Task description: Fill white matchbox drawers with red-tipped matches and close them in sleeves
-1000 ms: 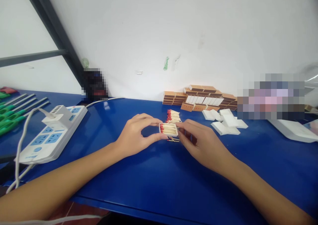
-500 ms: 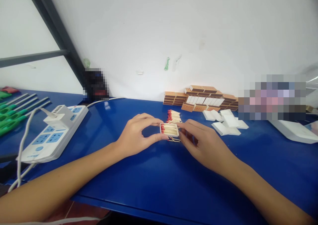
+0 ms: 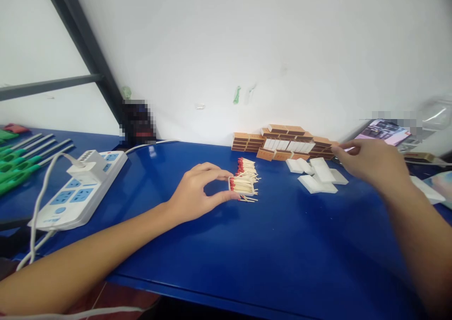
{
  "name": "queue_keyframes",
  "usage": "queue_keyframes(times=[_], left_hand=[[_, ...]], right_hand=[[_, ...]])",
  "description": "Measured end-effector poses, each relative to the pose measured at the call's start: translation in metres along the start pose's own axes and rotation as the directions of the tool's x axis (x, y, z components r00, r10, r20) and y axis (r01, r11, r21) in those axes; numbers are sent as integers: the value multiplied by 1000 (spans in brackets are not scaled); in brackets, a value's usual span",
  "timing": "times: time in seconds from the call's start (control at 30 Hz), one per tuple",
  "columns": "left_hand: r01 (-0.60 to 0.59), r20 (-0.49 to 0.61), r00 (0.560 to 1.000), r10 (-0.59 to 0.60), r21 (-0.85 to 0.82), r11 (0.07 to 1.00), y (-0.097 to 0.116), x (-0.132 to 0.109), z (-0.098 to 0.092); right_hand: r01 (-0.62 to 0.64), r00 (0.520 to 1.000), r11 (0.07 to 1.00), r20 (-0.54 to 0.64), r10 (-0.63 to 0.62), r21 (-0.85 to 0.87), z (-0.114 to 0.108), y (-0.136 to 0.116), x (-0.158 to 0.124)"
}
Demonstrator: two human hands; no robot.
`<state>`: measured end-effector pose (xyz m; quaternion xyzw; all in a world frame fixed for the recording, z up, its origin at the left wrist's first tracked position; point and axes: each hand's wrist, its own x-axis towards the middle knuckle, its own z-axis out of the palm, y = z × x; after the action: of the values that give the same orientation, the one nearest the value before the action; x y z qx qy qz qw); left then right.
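My left hand pinches the left end of a small white matchbox tray between thumb and fingers. Matches with red heads lie lengthwise in the tray, heads to the left. Behind it is a loose pile of matches, and a few more lie just in front. Over at the right, my right hand reaches with fingers stretched left to the right end of a stack of brown matchboxes. Its fingertips are close to that end; whether they touch a box is hard to see.
Several white empty trays lie loosely right of the matches. A phone leans behind my right hand. At left stand a white power strip with cables and green-handled tools. A white wall closes off the blue table.
My right hand has let go of the tray's right end and moved right to the end of the matchbox stack. My left hand still holds the tray in nearly the same place.
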<state>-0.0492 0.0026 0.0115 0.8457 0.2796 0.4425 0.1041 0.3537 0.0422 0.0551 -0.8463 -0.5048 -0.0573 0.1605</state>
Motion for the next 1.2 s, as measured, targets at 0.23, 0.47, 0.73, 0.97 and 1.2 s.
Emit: queue_keyframes(times=[0.23, 0.47, 0.73, 0.97, 1.2], left_hand=[[20, -18, 1000, -20, 4, 1000, -2, 0, -2], [40, -10, 999, -40, -3, 999, -2, 1, -2], [84, -15, 996, -84, -42, 996, -2, 0, -1], [76, -42, 996, -80, -85, 993, -5, 2, 0], [104, -14, 994, -105, -88, 991, -4, 2, 1]], right_hand=[[20, 987, 976, 149, -54, 217, 2, -7, 26], [45, 996, 976, 62, -60, 213, -5, 2, 19], [386, 922, 839, -182, -340, 384, -25, -19, -56], [448, 751, 555, 43, -659, 701, 3, -61, -107], [425, 723, 500, 50, -689, 755, 9, -59, -110]])
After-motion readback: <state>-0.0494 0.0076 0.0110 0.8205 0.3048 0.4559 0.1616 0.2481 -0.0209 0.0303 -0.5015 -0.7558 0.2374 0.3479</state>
